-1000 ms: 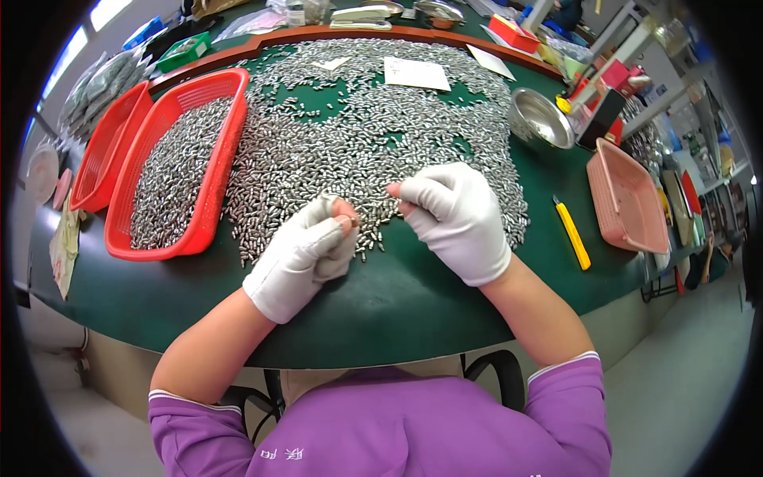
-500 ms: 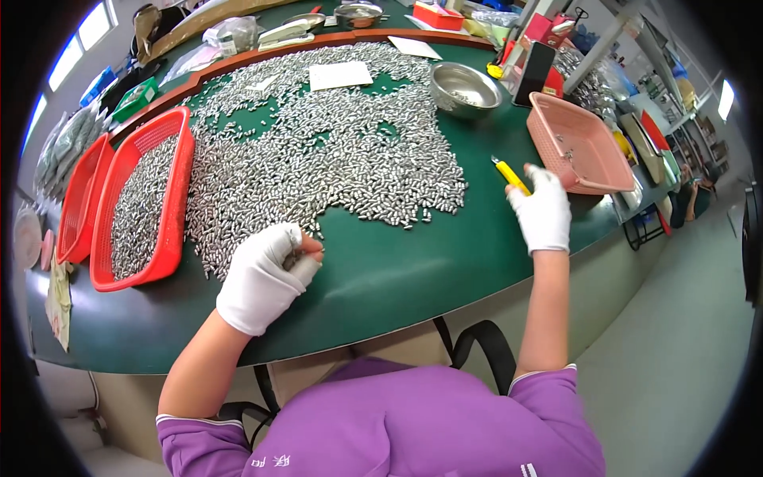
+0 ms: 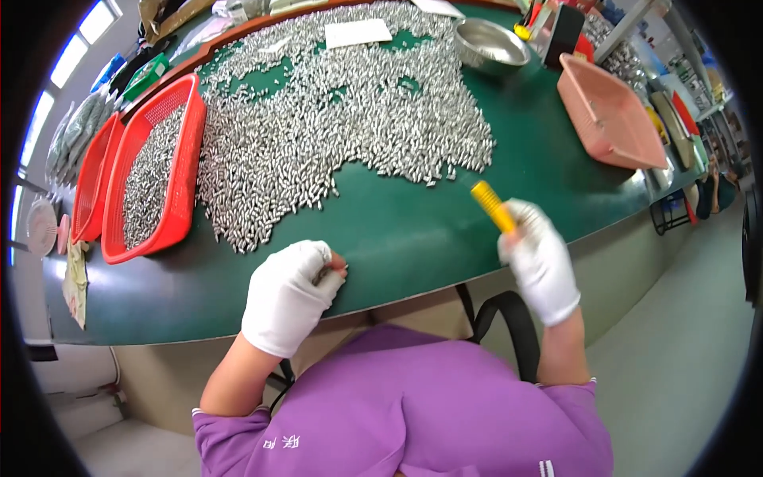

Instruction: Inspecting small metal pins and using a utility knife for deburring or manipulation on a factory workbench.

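In my gloved right hand (image 3: 540,258), raised over the table's near right side, is a yellow utility knife (image 3: 493,207), gripped between bare fingertips and thumb. Its yellow end points up and to the left. My left hand (image 3: 290,294), also in a white glove with bare fingertips, is curled closed near the table's front edge; whatever lies in its fingers is hidden. Beyond both hands spreads a wide layer of small silvery metal pieces (image 3: 342,127), short and rounded. A red plastic basket (image 3: 191,147) to the left holds many more of them.
A second red basket (image 3: 89,195) stands at the far left. On the right are a steel bowl (image 3: 501,60) and a pink basket (image 3: 592,119). A white card (image 3: 358,32) lies on the pieces. The green table (image 3: 397,238) curves along its front edge.
My right hand has picked the utility knife up off the table and drawn it nearer. My left hand has pulled back from the metal pieces, still curled. The view has shifted.
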Motion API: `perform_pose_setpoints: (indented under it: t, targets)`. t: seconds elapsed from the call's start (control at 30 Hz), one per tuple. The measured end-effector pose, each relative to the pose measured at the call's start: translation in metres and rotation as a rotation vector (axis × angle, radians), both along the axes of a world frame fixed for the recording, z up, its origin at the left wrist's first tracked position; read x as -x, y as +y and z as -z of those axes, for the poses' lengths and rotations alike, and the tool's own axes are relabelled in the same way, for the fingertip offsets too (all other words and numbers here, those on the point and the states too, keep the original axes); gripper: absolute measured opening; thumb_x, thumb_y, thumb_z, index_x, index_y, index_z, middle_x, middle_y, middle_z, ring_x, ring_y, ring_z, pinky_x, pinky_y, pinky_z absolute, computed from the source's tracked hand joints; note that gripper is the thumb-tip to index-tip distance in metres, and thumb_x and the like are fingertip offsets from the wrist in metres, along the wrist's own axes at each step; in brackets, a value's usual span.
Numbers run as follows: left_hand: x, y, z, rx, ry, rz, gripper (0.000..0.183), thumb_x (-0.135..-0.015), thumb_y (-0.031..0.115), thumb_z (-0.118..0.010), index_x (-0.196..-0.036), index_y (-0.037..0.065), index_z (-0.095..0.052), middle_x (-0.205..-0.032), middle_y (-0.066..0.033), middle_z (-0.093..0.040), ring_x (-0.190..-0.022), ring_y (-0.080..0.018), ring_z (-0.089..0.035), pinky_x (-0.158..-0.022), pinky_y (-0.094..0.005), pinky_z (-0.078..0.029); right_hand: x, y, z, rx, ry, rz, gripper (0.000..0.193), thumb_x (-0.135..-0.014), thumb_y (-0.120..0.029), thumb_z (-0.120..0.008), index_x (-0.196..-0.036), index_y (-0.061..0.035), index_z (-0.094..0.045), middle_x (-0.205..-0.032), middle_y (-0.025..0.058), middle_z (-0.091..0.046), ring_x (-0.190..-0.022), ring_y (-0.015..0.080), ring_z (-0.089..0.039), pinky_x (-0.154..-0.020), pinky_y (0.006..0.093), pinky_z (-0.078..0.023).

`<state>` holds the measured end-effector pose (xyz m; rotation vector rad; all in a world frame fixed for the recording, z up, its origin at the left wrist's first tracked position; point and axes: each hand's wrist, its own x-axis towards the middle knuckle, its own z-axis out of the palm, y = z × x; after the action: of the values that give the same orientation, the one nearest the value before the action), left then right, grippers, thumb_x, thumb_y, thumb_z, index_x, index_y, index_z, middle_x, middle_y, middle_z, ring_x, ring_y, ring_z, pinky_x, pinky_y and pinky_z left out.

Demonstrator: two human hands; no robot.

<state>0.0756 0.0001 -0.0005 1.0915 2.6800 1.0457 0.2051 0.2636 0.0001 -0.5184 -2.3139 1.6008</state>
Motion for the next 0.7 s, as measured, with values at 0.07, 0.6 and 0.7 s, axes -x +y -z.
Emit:
perform_pose_setpoints:
  t: [0.07,0.6,0.7]
  targets:
    - [-0.002,0.004,-0.004,0.053,-0.035,-0.051,0.009,-0.073,0.003,-0.069,-0.081,0.004,-0.064,-0.069,-0.0072,-0.058,-0.059,-0.0181,-0.054,-0.058,-0.0286,-0.045,-0.011,-0.031,-0.007,-0.18,-0.068,-0.154,0.041,-0.084,-0.015,-0.065,-0.122,-0.0013,-0.055,-0.111,0.0184,-0.062,-0.099,0.0293,-0.064,-0.087,0.0324,-0.049]
    - [-0.012,0.005,0.0,0.03,-0.054,-0.133,0.008,-0.075,0.004,-0.068,-0.078,0.007,-0.061,-0.07,-0.007,-0.058,-0.059,-0.0217,-0.056,-0.055,-0.0308,-0.044,-0.006,-0.094,-0.001,-0.658,-0.133,-0.449,0.062,-0.081,-0.007,-0.056,-0.141,-0.018,-0.043,-0.063,0.0086,-0.059,-0.049,0.0244,-0.058,-0.047,0.0368,-0.049]
    - [-0.012,0.005,0.004,0.01,-0.002,-0.137,0.009,-0.074,0.003,-0.069,-0.077,0.007,-0.061,-0.069,-0.0063,-0.058,-0.056,-0.0209,-0.054,-0.053,-0.0304,-0.044,-0.004,-0.096,-0.006,-0.689,-0.162,-0.477,0.062,-0.08,-0.006,-0.055,-0.141,-0.0166,-0.043,-0.062,0.0081,-0.058,-0.049,0.0238,-0.057,-0.046,0.0368,-0.048]
